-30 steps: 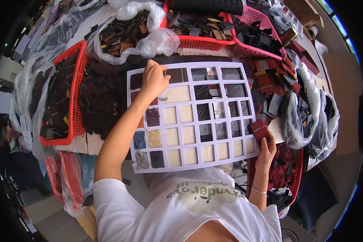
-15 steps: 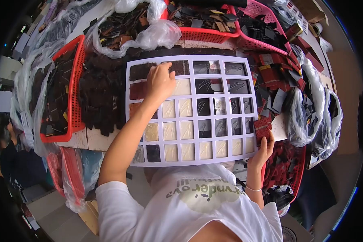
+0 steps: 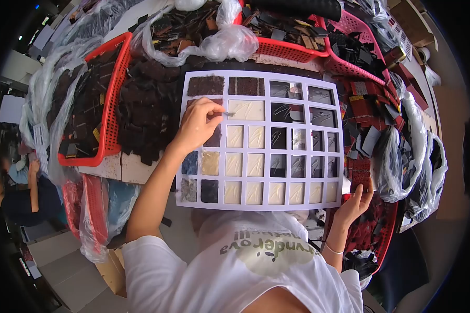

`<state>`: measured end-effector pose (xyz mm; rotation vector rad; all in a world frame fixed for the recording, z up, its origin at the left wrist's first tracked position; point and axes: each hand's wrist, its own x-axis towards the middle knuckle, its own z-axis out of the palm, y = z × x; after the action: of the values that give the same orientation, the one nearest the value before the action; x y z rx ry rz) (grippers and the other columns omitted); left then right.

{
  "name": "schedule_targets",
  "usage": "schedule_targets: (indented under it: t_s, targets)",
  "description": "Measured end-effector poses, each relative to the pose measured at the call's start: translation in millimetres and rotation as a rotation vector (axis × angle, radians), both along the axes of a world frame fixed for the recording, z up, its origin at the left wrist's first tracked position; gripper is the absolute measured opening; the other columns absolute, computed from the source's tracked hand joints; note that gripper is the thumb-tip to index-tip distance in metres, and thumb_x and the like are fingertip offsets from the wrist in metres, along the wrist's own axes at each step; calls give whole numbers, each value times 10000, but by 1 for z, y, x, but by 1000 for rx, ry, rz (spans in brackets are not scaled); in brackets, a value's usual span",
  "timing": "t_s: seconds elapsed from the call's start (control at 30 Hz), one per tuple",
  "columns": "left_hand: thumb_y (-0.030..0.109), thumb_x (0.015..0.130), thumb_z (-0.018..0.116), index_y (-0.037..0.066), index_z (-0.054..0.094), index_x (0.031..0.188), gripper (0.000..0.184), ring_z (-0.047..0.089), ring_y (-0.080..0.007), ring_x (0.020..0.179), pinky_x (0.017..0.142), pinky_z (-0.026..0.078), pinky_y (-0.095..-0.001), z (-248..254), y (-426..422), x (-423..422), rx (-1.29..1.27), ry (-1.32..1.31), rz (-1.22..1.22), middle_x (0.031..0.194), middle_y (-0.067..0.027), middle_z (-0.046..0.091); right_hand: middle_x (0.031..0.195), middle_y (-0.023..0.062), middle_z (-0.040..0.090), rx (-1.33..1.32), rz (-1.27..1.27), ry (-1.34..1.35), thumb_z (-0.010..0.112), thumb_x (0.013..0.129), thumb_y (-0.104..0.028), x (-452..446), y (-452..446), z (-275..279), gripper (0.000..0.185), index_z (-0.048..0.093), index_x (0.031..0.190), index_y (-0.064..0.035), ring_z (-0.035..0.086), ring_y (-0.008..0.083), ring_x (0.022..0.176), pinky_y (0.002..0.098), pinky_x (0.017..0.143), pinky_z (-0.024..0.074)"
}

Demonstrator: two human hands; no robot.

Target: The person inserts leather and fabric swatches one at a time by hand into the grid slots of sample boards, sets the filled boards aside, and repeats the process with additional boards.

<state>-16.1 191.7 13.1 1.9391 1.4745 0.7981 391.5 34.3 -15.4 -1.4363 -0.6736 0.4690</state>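
Baskets [image 3: 292, 48] are crowding beyond the left hand [image 3: 196, 126], its fingers' hold unclear above the board [image 3: 267, 152], while the right hand [image 3: 352, 206] is pinching a red patch [image 3: 359, 170] that slackening could drop.

The pale lavender-white rectangular grid board [image 3: 267, 136] looks like smooth, matt card. Its cream rectangular panels [image 3: 246, 110] carry glossy, wet-looking streaks. The dark brown striped fabric swatch [image 3: 247, 86] and the small dark red rectangular swatch [image 3: 359, 172] look matt and coarsely woven. The crumpled clear plastic bag [image 3: 232, 44] shines; the leftmost red perforated basket [image 3: 121, 78] is smooth plastic.
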Motion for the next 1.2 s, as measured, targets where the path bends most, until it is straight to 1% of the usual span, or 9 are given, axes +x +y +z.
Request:
schedule_targets:
  t_s: [0.5, 0.7, 0.77, 0.8, 0.83, 0.9, 0.97, 1.03, 1.2]
  targets:
    - [46, 844, 677, -9, 647, 848, 63, 623, -237, 779, 695, 490, -358, -17, 16, 24, 270, 206, -32, 829, -104, 602, 1226, 118, 616, 138, 136, -127, 500, 1000, -52, -22, 17, 30, 345, 502, 1335, 27, 592, 156, 1081, 305, 968, 457]
    - [21, 874, 660, -36, 632, 896, 67, 571, -126, 683, 639, 460, -271, 34, -9, -40, 142, -81, 278, 836, -67, 624, 1190, 113, 636, 76, 476, -170, 553, 969, -35, -31, 44, 54, 376, 507, 1333, 47, 600, 152, 1069, 289, 962, 449]
    - [-39, 836, 647, -27, 640, 889, 55, 619, -207, 689, 650, 493, -330, 38, -23, -82, 161, 103, 490, 813, -96, 617, 1190, 118, 637, 29, 617, -151, 577, 958, -36, -37, 61, 59, 390, 507, 1332, 50, 602, 155, 1068, 292, 965, 447]
    - [-67, 810, 645, -10, 622, 1066, 264, 633, -291, 884, 779, 507, -396, 37, -32, -99, 206, 398, 522, 981, -138, 632, 1213, 129, 632, -5, 740, -110, 604, 940, -26, -42, 72, 62, 411, 504, 1331, 56, 601, 155, 1088, 290, 971, 446]
    - [-85, 783, 652, 21, 542, 1248, 489, 557, -367, 1093, 909, 465, -470, 30, -45, -101, 332, 633, 602, 1163, -179, 582, 1065, 79, 646, -12, 757, -48, 616, 939, -1, -59, 79, 67, 384, 521, 1308, 48, 595, 103, 939, 231, 847, 463]
    - [-18, 809, 672, 60, 473, 1350, 582, 493, -377, 1188, 946, 442, -475, 30, -59, -97, 296, 812, 631, 1273, -194, 518, 769, -42, 519, -65, 902, -132, 640, 929, 2, -76, 103, 65, 367, 547, 1285, -1, 409, 21, 700, 172, 637, 336]
    - [66, 862, 651, 52, 576, 1220, 365, 556, -349, 1094, 886, 455, -475, 13, -63, -102, 356, 738, 552, 1170, -171, 597, 693, -62, 468, -86, 978, -36, 651, 924, -1, -111, 129, 61, 294, 582, 1210, -3, 407, 18, 655, 172, 606, 359]
    - [112, 910, 601, 44, 646, 878, 87, 606, -318, 875, 782, 450, -458, 8, -64, -88, 213, 669, 569, 861, -104, 670, 672, -58, 481, -49, 1044, 6, 656, 917, 0, -136, 158, 35, 249, 594, 1159, 5, 409, 17, 639, 183, 584, 367]
    - [140, 927, 602, 7, 575, 1248, 348, 546, -366, 1090, 970, 425, -450, -7, -64, -58, 290, 363, 529, 1167, -191, 596, 624, -29, 514, -261, 983, -234, 711, 856, -62, -168, 191, 17, 257, 639, 1095, -2, 423, 61, 582, 260, 542, 381]
